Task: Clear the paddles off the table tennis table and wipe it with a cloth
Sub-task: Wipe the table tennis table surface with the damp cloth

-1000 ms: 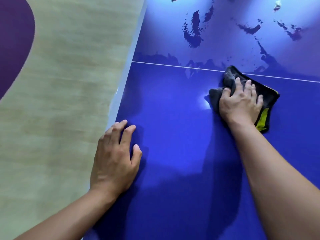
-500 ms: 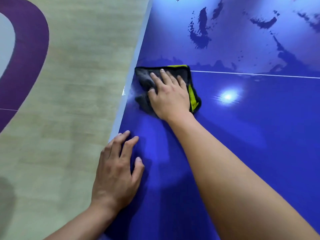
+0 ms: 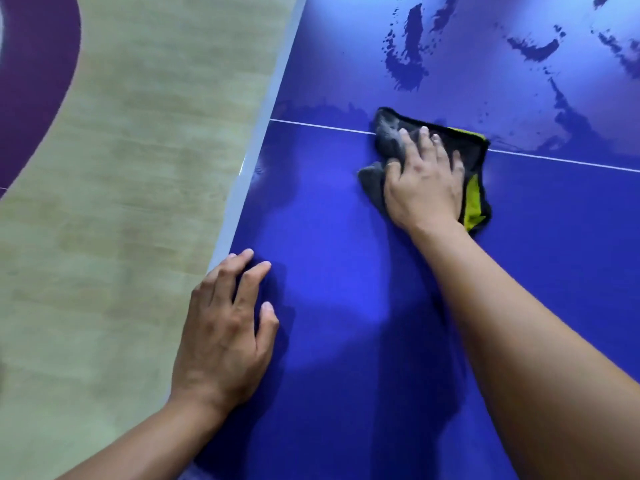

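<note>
**Cloth stroke at the white line**

Cloth (image 3: 388, 140), grey with a yellow-green face and a black hem, lies crumpled on the blue table top (image 3: 329, 220). It straddles the white line (image 3: 322, 127), some way in from the pale side edge (image 3: 256, 157). The right hand (image 3: 424, 181) lies flat on it with fingers extended and slightly spread. It presses down rather than gripping, and no fold is seen pinched. The left hand (image 3: 225, 323) rests palm-down on the top just beside the side edge, fingers loosely bent and holding nothing, apparently as a brace. No paddle is in view.

Surface condition: the near side of the line shows a uniform deep blue. Beyond the line a pale film (image 3: 485, 74) covers the top, broken by dark streaks (image 3: 405, 64). Wiping is judged part done, and the far area probably needs the most work.

Recommended technique:

1. Apply pressure through the whole palm, not the fingertips alone, so the cloth contacts the top over its full area.
2. Flatten the bunched grey folds. A crumpled cloth is likely to leave narrow streaks like those beyond the line.
3. Run parallel strokes from the side edge inward, each overlapping the previous one.
4. Advance past the line only as far as the braced left hand allows a steady reach.

Risk: with flat fingers the cloth may slip out from under the hand on a fast reversal. Slow the stroke at each turn.
</note>
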The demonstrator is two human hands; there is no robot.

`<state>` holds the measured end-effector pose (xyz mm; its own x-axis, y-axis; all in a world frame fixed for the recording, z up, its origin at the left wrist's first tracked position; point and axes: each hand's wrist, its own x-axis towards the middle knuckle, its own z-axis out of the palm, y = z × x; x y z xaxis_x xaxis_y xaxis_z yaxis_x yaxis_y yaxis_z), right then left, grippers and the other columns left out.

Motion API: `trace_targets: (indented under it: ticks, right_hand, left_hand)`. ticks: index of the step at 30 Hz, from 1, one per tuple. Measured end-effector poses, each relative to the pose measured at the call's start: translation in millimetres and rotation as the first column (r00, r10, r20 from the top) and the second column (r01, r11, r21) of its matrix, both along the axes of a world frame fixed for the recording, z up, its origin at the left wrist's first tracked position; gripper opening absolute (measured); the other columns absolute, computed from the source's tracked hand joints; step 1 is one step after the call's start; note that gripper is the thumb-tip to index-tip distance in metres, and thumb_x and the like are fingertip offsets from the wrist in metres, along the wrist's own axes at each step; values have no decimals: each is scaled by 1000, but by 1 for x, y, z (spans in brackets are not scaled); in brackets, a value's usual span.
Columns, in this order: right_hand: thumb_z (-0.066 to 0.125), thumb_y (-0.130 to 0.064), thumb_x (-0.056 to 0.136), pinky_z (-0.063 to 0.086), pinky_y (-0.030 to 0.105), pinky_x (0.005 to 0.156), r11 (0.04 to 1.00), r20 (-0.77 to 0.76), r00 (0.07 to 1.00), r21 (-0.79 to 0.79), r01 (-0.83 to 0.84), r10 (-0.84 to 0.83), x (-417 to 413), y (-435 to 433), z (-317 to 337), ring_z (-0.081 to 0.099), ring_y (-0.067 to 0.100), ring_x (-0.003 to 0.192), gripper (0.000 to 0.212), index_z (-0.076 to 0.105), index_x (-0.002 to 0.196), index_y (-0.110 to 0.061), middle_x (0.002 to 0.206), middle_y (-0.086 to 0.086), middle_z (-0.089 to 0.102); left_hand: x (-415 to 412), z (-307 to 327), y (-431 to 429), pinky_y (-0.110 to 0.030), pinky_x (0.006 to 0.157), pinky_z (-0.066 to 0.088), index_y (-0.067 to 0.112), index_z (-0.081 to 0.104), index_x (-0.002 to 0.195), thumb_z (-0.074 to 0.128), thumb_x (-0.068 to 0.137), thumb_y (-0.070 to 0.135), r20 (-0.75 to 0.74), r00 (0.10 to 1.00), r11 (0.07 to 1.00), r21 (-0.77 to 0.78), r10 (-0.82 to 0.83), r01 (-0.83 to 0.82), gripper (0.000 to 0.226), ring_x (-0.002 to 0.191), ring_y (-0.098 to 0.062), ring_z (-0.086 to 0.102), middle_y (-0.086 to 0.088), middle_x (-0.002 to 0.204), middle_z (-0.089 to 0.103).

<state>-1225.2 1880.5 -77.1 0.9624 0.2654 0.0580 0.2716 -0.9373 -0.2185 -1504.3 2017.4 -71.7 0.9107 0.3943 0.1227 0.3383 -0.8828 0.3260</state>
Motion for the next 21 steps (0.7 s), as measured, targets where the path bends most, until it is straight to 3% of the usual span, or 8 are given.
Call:
trace_targets:
  ticks: [4,8,13,17,19,21]
  right_hand:
    - [35,-45,101,5,44,127,941,-3,941,21,-338,338,-37,110,2,16,14,156,59,31,159,-34,169,-2,21]
    - [35,-43,103,4,42,127,907,-15,908,72,-416,418,-57,129,1,18,12,155,55,34,158,-35,168,-5,24]
    - [38,-41,102,8,38,126,965,20,968,81,-250,249,-69,24,1,21,9,154,55,35,157,-35,167,-6,27]
    - [34,-42,97,18,45,125,995,24,997,76,65,-67,-69,-107,7,31,19,151,60,42,155,-28,165,3,34]
    - [29,-44,94,17,48,125,972,18,974,77,223,-225,-73,-147,9,30,24,151,65,42,155,-25,164,8,34]
    - [33,-43,98,12,48,126,959,-9,960,57,279,-279,-72,-157,10,27,23,153,62,40,156,-23,165,10,31]
  left_hand:
    - [-2,1,2,-45,113,36,11,56,136,43,91,28,-4,1000,1000,-4,-4,4,50,134,-33,45,-10,146,48]
    - [0,1,2,-45,113,35,11,56,136,42,91,30,-3,1000,1000,-15,-14,14,50,134,-32,45,-10,146,48]
    - [-2,3,1,-44,111,35,9,56,135,41,93,28,-4,1000,1000,-12,-13,13,49,131,-33,47,-11,145,49]
    - [-3,3,-1,-41,111,32,9,55,135,43,93,28,-18,1000,1000,-23,-5,4,48,129,-32,46,-10,145,47]
    - [-5,4,0,-39,115,29,11,55,137,41,92,33,2,1000,995,-99,-14,14,51,134,-29,42,-8,146,46]
    - [-8,9,3,-37,118,27,13,53,140,38,92,42,38,998,971,-235,-42,50,58,139,-24,36,-4,149,41]
